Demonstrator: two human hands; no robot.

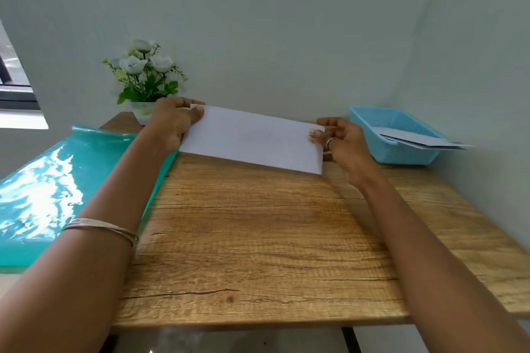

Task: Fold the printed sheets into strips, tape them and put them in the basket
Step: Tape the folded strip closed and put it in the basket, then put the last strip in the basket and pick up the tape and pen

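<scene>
A white folded sheet (253, 139) is held up over the far part of the wooden table (258, 238), its long edge sloping down to the right. My left hand (175, 123) pinches its left end, thumb on the near face. My right hand (342, 142) pinches its right end, with a ring on one finger. A light blue perforated basket (370, 123) stands at the table's far right corner. Folded white strips (421, 140) lie in it and stick out over its right rim. No tape is in view.
A shiny teal plastic folder (48, 189) lies at the left, overhanging the table's left edge. A small white pot of white flowers (144, 77) stands at the far left against the wall. Walls close the table at the back and right.
</scene>
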